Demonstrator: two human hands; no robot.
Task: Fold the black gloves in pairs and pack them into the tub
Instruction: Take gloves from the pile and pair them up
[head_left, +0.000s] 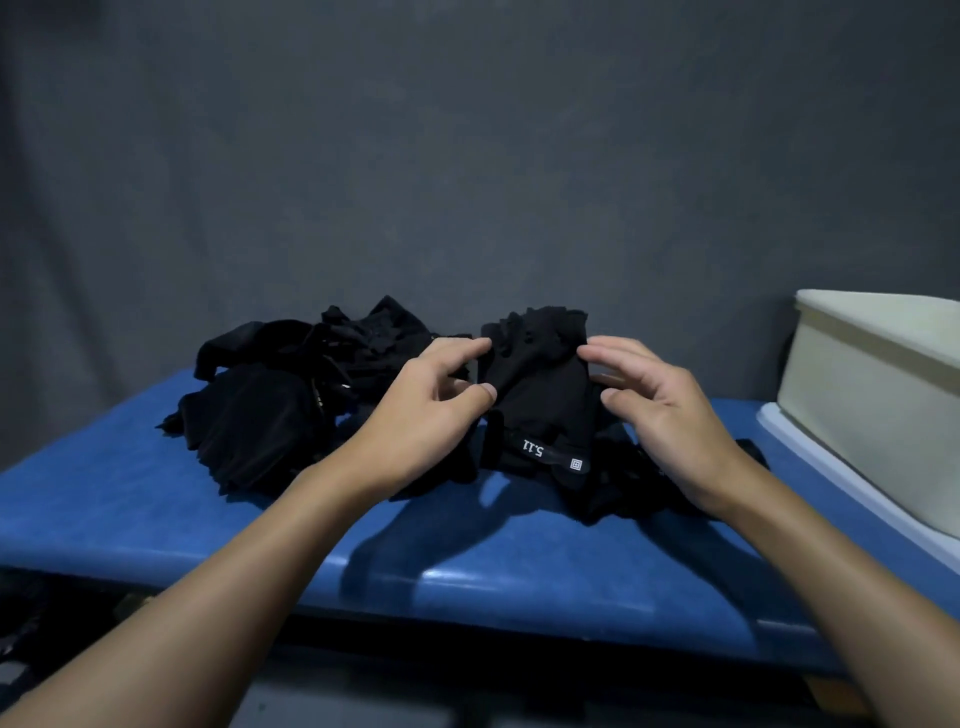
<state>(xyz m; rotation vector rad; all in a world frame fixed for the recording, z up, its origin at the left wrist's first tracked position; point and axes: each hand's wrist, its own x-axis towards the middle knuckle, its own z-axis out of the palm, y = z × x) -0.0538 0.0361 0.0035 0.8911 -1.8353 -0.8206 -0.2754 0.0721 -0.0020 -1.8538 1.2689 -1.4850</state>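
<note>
My left grip (431, 400) and right grip (670, 405) each pinch one side of a black glove (540, 384), upright on the blue counter (156, 519) between the glove pile (270, 410) and the tub (872, 405)

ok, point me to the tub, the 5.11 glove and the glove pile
tub (872, 415): head view, near side wall.
5.11 glove (540, 400): head view, middle of its main panel.
glove pile (260, 421): head view, big front-left glove.
</note>
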